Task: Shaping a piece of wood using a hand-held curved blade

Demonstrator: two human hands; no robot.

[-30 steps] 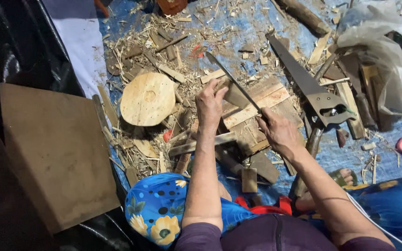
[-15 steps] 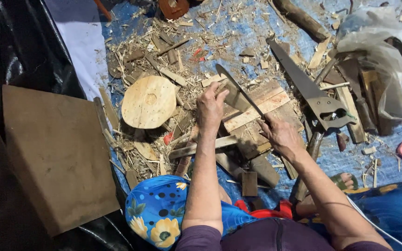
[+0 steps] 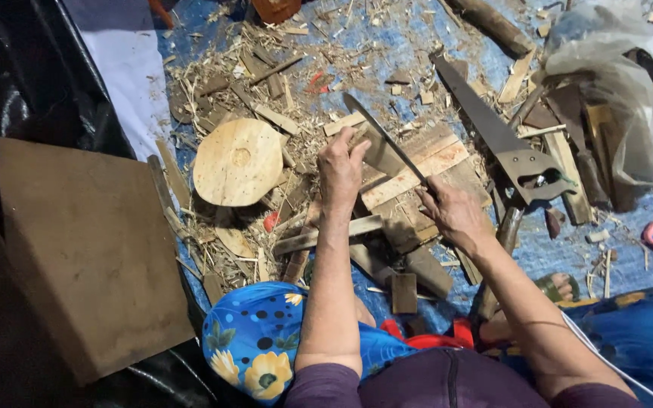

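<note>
While the right hand (image 3: pixel 453 214) is closed in a grip on the handle end of a long thin blade (image 3: pixel 384 138), the blade is laid slantwise across a pale wooden board (image 3: pixel 425 162). A small dark wood piece (image 3: pixel 378 149) under the blade is pinched by the left hand (image 3: pixel 339 168). Beyond the grip, loose offcuts crowd every edge; a round wooden disc (image 3: pixel 239 162) lies left, a handsaw (image 3: pixel 496 136) right. The blade's handle is hidden inside the fist.
</note>
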